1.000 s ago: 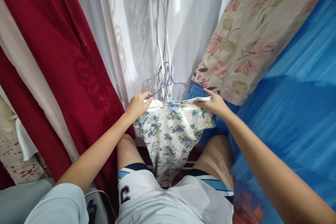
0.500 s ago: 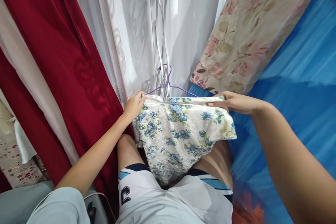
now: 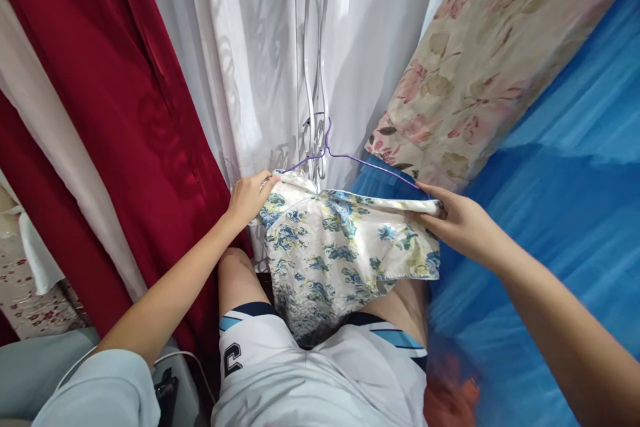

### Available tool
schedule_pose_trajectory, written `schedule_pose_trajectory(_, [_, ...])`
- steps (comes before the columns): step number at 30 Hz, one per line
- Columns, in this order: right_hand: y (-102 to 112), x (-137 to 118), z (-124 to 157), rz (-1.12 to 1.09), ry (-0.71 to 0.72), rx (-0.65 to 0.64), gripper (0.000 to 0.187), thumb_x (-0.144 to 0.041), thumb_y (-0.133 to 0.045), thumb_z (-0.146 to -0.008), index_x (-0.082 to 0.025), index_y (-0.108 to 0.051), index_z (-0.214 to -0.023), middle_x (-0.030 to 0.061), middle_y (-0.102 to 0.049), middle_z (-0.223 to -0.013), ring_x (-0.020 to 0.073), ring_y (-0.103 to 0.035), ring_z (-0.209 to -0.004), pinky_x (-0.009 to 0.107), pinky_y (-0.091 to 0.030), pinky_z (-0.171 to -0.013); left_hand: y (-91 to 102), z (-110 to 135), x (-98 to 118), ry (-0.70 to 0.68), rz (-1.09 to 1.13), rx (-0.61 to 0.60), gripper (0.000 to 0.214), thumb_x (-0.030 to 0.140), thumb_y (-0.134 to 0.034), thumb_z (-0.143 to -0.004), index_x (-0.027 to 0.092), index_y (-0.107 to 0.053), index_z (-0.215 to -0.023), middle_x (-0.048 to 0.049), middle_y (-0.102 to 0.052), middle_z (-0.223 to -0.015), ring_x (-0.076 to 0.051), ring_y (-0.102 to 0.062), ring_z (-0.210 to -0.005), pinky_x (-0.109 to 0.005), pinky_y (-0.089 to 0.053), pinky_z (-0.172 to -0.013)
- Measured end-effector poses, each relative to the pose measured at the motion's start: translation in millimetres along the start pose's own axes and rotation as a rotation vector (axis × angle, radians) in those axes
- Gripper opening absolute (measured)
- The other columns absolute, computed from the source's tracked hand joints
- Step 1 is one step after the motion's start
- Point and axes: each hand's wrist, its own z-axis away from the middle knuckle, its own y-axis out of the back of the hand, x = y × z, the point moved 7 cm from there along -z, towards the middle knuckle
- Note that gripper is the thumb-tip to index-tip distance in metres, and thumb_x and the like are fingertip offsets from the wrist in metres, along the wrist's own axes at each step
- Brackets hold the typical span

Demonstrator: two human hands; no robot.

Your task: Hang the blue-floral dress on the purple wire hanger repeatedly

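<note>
A white garment with a blue and green floral print (image 3: pixel 345 240) hangs in front of me on a thin purple hanger (image 3: pixel 370 163). At its upper left corner, my left hand (image 3: pixel 250 199) pinches the cloth near the hanger's end. My right hand (image 3: pixel 460 220) is closed around the upper right corner, fingers on both sides of the edge, at the hanger's right tip. The top edge of the garment is stretched between my hands, and its lower part hangs over my lap. The hanger's hook is beside slim white rods (image 3: pixel 324 80).
Behind the garment hangs white cloth (image 3: pixel 260 47). Dark red cloth (image 3: pixel 150 120) is at the left, with floral beige cloth (image 3: pixel 430 87) and blue cloth (image 3: pixel 550 227) at the right. A grey surface (image 3: pixel 183 390) with a white cable stands low at the left; something orange-red (image 3: pixel 450 387) lies low right.
My right hand has shifted right and slightly down, turning around the garment's corner. More of the purple hanger's right arm shows. My left hand keeps its hold at the left corner.
</note>
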Motion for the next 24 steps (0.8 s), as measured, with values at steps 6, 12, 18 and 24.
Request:
schedule_pose_trajectory(6, [-10.1, 3.1, 9.4, 0.180, 0.011, 0.124, 0.034, -0.027, -0.055, -0.081, -0.019, -0.072, -0.110, 0.0133, -0.076, -0.093, 0.0313, -0.070, -0.081, 0.034, -0.048, -0.065, 7.1, 6.1, 5.0, 0.010, 0.008, 0.039, 0.043, 0.053, -0.042, -0.097, 0.021, -0.070, -0.092, -0.0038, -0.068, -0.074, -0.018, -0.062, -0.069, -0.026, -0.035, -0.062])
schedule_pose_trajectory(12, [-15.4, 27.6, -8.1, 0.111, -0.076, 0.221, 0.069, -0.028, -0.062, -0.079, -0.012, -0.040, -0.142, 0.0143, -0.072, -0.093, 0.0294, -0.068, -0.082, 0.033, -0.047, -0.070, -0.2, 8.0, 7.7, 0.000, 0.083, 0.041, 0.042, 0.052, -0.043, -0.096, 0.020, -0.068, -0.085, -0.0006, -0.061, -0.065, -0.013, -0.054, -0.060, -0.024, -0.034, -0.060])
schedule_pose_trajectory(18, [-44.2, 43.9, -30.6, 0.107, -0.031, 0.130, 0.060, -0.024, -0.057, -0.081, -0.007, -0.045, -0.137, 0.0195, -0.071, -0.097, 0.0291, -0.065, -0.084, 0.033, -0.045, -0.070, -9.2, 10.7, 8.7, 0.003, 0.108, 0.021, 0.042, 0.052, -0.043, -0.096, 0.020, -0.067, -0.082, 0.0003, -0.058, -0.063, -0.013, -0.049, -0.058, -0.024, -0.033, -0.060])
schedule_pose_trajectory(24, [-22.4, 34.9, -16.8, 0.066, 0.034, 0.211, 0.022, -0.019, -0.054, -0.079, -0.018, -0.061, -0.099, 0.0110, -0.069, -0.083, 0.0234, -0.060, -0.071, 0.031, -0.041, -0.064, -5.3, 2.9, -11.9, 0.085, 0.161, 0.028, 0.045, 0.053, -0.046, -0.093, 0.018, -0.065, -0.074, 0.0005, -0.056, -0.064, -0.013, -0.047, -0.062, -0.025, -0.032, -0.061])
